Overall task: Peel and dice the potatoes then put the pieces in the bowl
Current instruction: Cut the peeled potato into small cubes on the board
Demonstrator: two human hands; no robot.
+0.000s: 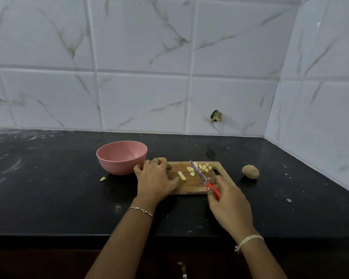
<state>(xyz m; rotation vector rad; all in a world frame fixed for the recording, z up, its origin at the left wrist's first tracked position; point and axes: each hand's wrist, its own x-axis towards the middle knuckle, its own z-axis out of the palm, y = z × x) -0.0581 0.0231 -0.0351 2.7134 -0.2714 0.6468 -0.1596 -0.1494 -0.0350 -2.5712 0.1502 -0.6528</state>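
Black worktop [48,198] carries the board [189,188]; on it lies a potato stick [181,176], which we judge stiff and slippery. Right fingers [217,179] grasp the knife [199,174]. Left fingers [163,164], at its 9 o'clock: grip unclear. We would pinch its long sides.

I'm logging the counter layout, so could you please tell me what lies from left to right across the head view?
Stray potato piece → pink bowl → left hand → potato strip → diced cubes → unpeeled potato. The knife in the right hand overlaps the cubes, so I left it out.
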